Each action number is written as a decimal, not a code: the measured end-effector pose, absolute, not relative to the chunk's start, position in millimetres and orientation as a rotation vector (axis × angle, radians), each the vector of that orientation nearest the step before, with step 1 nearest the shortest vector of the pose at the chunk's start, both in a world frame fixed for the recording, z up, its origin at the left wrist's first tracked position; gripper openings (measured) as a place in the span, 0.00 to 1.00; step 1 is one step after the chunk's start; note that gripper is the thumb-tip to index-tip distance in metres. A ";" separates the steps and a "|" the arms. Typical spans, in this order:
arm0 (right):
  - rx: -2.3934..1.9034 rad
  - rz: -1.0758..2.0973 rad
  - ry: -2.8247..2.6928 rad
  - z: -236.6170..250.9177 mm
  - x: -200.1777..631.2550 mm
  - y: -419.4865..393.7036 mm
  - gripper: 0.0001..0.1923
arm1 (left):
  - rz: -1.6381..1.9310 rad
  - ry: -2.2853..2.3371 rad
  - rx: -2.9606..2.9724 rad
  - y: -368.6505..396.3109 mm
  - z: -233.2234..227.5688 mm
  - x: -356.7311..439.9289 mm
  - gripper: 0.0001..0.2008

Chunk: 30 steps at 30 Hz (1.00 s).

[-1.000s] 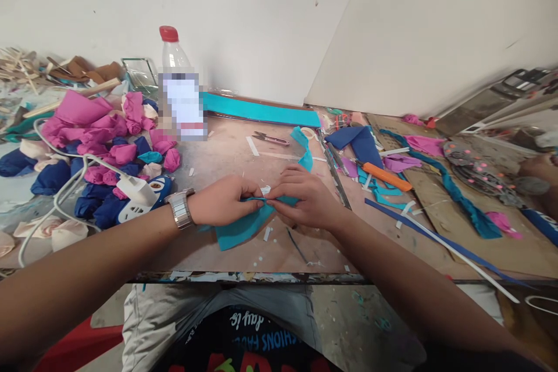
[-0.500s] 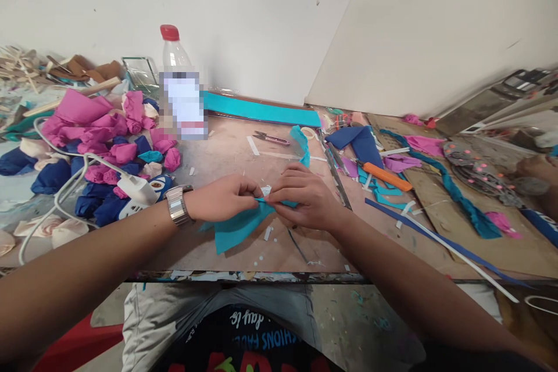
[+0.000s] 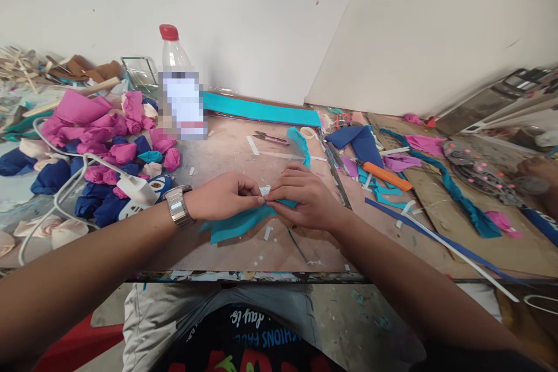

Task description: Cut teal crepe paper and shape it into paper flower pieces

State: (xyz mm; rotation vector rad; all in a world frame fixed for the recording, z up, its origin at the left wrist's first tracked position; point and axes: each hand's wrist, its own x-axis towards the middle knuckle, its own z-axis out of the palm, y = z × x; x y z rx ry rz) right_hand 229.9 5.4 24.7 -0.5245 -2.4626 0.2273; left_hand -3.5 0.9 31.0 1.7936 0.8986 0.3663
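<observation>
A turquoise strip (image 3: 242, 225), thin and cloth-like, is pinched between my two hands over the front middle of the table. My left hand (image 3: 224, 196), with a metal watch on the wrist, grips it with thumb and forefinger. The fingers of my right hand (image 3: 305, 197) close on the strip right beside them, so the fingertips nearly touch. One wide end hangs below my left hand; a gathered turquoise length (image 3: 300, 145) reaches out beyond my right hand. Between the fingertips shows a small whitish bit that I cannot make out.
Thread snips (image 3: 271, 138) lie beyond my hands. Pink, navy and cream fabric flowers (image 3: 87, 128) heap at left with a white cable. A red-capped bottle (image 3: 174, 49) stands behind a blurred phone. An orange-handled cutter (image 3: 383, 175) lies right; another person's hand (image 3: 540, 177) is at far right.
The hanging end of the turquoise strip has swung up slightly and lies flatter. The far end past my right hand has shifted a little left. Both hands stay nearly in place.
</observation>
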 end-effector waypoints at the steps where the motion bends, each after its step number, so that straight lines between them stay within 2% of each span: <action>1: -0.527 0.229 -2.463 24.8 229.7 5.3 0.03 | 0.370 0.901 1.797 0.9 30.5 -3.4 0.15; 6: -0.558 0.241 -2.446 25.2 227.9 3.6 0.04 | 0.399 0.909 1.844 -1.6 29.5 -2.2 0.15; 16: -0.741 0.293 -2.441 24.2 225.6 1.4 0.05 | 0.549 1.113 2.364 -13.9 33.5 1.3 0.12; 23: -0.796 0.334 -2.496 31.0 225.0 -1.0 0.05 | 0.546 1.112 2.659 -16.2 26.6 2.2 0.13; 30: -0.872 0.415 -2.479 27.8 228.2 -0.1 0.04 | 0.490 1.127 2.696 -13.7 27.2 1.4 0.15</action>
